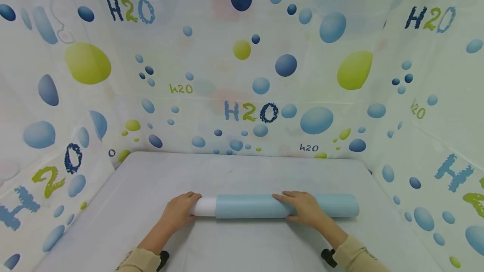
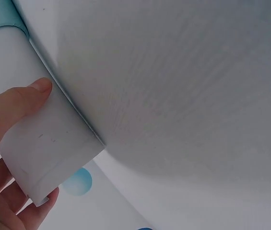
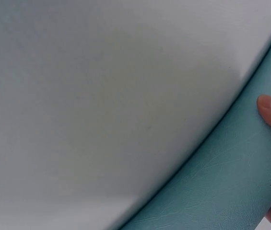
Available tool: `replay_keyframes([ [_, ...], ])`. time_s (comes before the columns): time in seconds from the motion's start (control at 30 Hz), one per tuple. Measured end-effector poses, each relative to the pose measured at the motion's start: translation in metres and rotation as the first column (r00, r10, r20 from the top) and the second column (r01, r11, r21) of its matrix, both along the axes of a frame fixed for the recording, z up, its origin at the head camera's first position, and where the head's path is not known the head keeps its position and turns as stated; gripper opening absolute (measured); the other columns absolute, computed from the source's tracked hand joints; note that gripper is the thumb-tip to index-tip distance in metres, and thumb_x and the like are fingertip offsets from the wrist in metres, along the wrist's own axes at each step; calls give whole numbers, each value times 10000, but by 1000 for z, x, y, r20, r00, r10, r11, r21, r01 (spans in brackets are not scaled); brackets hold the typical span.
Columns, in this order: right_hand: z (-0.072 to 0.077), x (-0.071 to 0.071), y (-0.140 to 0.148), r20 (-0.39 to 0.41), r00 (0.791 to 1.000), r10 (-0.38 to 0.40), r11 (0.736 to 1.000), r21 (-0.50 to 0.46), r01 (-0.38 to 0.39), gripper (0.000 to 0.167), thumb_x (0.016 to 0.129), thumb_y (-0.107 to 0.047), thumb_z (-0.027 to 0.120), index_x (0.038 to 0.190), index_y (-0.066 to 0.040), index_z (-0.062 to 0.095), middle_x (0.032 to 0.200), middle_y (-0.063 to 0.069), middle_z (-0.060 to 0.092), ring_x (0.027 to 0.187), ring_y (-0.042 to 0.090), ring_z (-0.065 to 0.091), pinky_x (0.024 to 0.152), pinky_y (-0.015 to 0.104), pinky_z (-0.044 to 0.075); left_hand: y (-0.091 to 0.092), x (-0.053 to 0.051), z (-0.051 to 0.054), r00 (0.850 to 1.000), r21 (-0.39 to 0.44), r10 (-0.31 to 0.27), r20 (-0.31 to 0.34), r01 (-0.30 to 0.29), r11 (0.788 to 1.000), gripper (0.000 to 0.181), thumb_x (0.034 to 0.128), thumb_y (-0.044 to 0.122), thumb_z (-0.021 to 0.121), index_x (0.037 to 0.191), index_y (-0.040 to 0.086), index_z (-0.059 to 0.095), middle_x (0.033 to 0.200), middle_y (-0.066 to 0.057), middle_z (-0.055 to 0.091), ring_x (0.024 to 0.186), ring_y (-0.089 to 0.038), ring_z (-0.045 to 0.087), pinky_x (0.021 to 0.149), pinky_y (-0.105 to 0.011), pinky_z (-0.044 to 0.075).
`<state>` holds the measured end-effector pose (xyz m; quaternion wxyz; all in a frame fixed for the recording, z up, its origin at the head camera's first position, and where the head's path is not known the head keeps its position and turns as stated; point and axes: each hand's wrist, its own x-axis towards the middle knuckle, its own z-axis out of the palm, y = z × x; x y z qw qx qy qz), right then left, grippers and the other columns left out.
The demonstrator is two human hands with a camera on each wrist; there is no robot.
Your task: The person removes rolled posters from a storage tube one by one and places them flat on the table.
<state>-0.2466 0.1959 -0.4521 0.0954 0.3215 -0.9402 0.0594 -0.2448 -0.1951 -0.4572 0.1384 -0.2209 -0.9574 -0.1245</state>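
Observation:
A light blue rolled sheet [image 1: 245,206] with a fine leather-like grain lies crosswise on the white table. From its left end sticks out a narrower white roll [image 1: 205,207], whose outer end looks flattened in the left wrist view, with a curled edge. My left hand [image 1: 180,211] grips this white roll, thumb [image 2: 41,86] on the near side and fingers around the far side. Right of the middle, my right hand [image 1: 304,209] holds the blue sheet, with its thumb [image 3: 268,103] on the near side and fingers across the far side.
The white tabletop [image 1: 242,247] extends around the roll on all sides. Behind it and at both sides hangs a white curtain [image 1: 211,53] printed with blue and green drops and H2O lettering. Dark devices [image 1: 328,257] sit at both wrists beside beige sleeves.

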Motion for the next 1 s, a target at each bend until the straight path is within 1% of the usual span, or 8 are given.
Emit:
replay_keyframes([
  [0.17,-1,1,6,-3,1000,-8,1000,-3,8,766,638,-282,827,1324,-278,488,1202,85,585,1033,273,581,816,474,467,-1,-2,-1,1000,-13,-2,-16,2,1000,530,550,57,861,1021,51,618,1020,-103,616,886,-292,611,739,-436,495],
  [0.33,-1,2,14,4,1000,-19,1000,-15,19,764,636,-267,828,1322,-271,492,1200,85,585,1049,277,571,820,510,454,-5,-1,-1,1000,-6,14,9,-14,1000,531,557,58,856,1028,61,611,1014,-130,639,900,-307,610,753,-447,490],
  [0.53,-4,0,21,10,1000,-24,1000,-16,24,775,643,-265,826,1334,-286,474,1209,86,578,1077,278,553,835,560,428,-6,0,1,1000,5,8,23,-8,1000,537,560,55,853,1036,73,605,1002,-134,637,905,-312,602,743,-455,492],
  [0.77,-4,1,29,12,1000,-27,999,-24,27,784,633,-245,832,1332,-274,478,1206,104,576,1079,293,550,831,597,410,-7,2,2,999,-40,-2,33,3,999,568,597,67,837,1118,119,620,986,-84,616,893,-291,591,709,-437,499],
  [1.0,-2,2,36,28,999,-42,999,-33,43,788,630,-210,834,1330,-269,479,1202,115,575,1081,308,545,830,617,396,-9,3,3,999,-55,3,41,0,999,551,608,80,834,1113,134,621,990,-72,613,903,-285,590,719,-434,500],
])
